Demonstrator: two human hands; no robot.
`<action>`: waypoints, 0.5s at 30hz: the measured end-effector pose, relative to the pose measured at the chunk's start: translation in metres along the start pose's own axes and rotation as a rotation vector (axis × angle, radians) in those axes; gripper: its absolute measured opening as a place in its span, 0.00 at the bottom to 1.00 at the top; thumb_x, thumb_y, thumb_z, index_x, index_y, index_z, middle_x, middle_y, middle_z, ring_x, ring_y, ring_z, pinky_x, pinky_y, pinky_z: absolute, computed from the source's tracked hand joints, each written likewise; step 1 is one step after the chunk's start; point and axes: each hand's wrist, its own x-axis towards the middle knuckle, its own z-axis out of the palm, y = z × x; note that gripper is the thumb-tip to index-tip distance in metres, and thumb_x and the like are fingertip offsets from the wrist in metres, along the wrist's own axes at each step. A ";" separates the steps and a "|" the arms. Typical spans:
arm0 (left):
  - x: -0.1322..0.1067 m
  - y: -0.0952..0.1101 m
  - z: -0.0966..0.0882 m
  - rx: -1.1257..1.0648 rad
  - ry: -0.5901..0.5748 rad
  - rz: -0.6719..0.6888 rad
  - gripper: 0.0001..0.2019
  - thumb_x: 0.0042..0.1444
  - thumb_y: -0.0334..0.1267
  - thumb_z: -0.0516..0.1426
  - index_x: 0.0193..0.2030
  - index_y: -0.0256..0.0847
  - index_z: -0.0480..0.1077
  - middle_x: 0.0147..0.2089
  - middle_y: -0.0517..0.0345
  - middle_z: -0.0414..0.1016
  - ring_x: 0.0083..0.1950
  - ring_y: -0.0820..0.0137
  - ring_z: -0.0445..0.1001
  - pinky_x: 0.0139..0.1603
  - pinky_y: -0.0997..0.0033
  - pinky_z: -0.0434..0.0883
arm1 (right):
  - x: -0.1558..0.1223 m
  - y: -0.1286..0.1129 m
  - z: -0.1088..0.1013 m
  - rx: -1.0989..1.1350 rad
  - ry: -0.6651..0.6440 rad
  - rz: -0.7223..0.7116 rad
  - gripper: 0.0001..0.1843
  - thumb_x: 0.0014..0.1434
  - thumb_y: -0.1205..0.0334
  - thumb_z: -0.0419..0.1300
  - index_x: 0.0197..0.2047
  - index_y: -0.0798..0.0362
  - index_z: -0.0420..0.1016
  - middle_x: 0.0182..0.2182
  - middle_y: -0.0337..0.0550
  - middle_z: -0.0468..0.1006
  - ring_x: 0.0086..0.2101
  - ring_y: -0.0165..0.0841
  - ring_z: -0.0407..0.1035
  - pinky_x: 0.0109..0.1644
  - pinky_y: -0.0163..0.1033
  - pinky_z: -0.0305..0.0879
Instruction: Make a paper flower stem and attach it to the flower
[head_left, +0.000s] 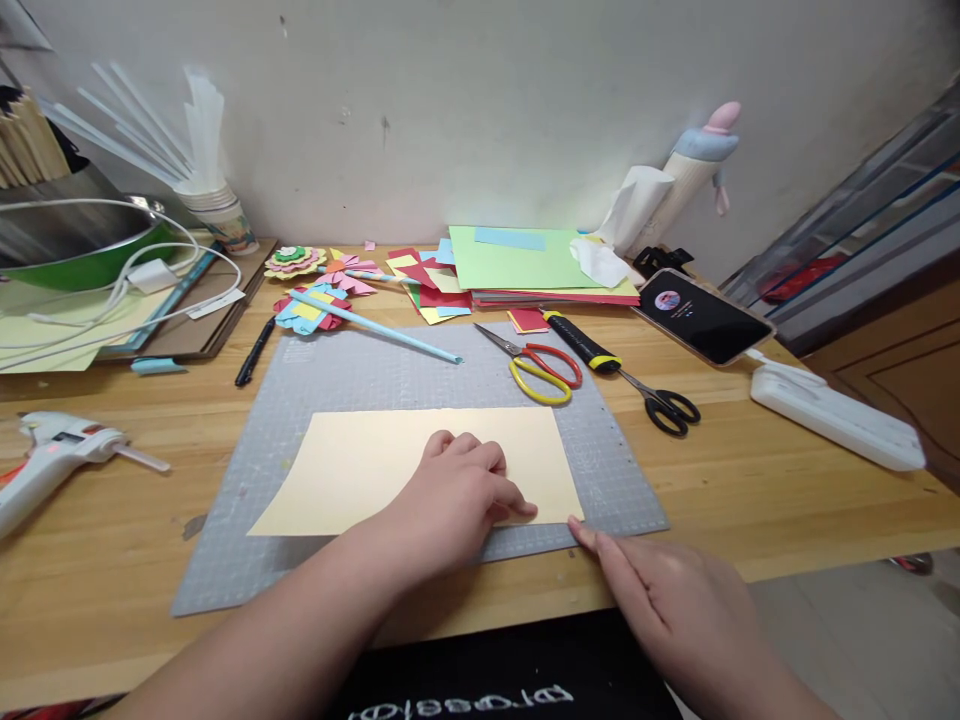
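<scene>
A pale yellow sheet of paper [360,465] lies flat on a grey cutting mat [345,375]. My left hand [457,495] rests on the sheet's near right part, fingers curled and pressed down on the paper near its front edge. My right hand [667,590] lies beside the sheet's near right corner, fingers together and stretched, fingertips touching that corner. Neither hand lifts anything.
Behind the mat lie red-and-yellow scissors [540,370], black scissors [660,400], a utility knife [581,342], a blue stick [375,325], paper flowers [311,290] and a stack of coloured paper [510,265]. A glue gun [56,450] lies left; a phone [701,315] and power strip [836,415] right.
</scene>
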 end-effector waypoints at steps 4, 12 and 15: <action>0.002 -0.001 0.000 -0.010 -0.009 -0.004 0.10 0.59 0.40 0.56 0.41 0.61 0.77 0.36 0.62 0.71 0.41 0.66 0.63 0.45 0.59 0.51 | -0.004 0.013 -0.004 0.015 -0.048 0.062 0.23 0.67 0.55 0.43 0.38 0.41 0.81 0.25 0.34 0.82 0.23 0.38 0.77 0.17 0.38 0.63; 0.001 0.000 0.000 0.003 -0.004 -0.002 0.10 0.59 0.39 0.55 0.41 0.60 0.76 0.37 0.62 0.71 0.42 0.66 0.65 0.46 0.59 0.52 | 0.001 -0.002 0.005 0.303 0.144 -0.269 0.20 0.63 0.68 0.49 0.58 0.54 0.66 0.47 0.49 0.77 0.47 0.38 0.72 0.48 0.46 0.71; 0.001 0.002 -0.003 -0.010 -0.002 -0.004 0.10 0.59 0.36 0.55 0.40 0.56 0.76 0.37 0.62 0.73 0.43 0.66 0.66 0.48 0.59 0.53 | 0.004 -0.014 0.017 0.340 0.130 -0.395 0.21 0.61 0.73 0.49 0.58 0.56 0.62 0.51 0.51 0.75 0.52 0.36 0.68 0.57 0.49 0.65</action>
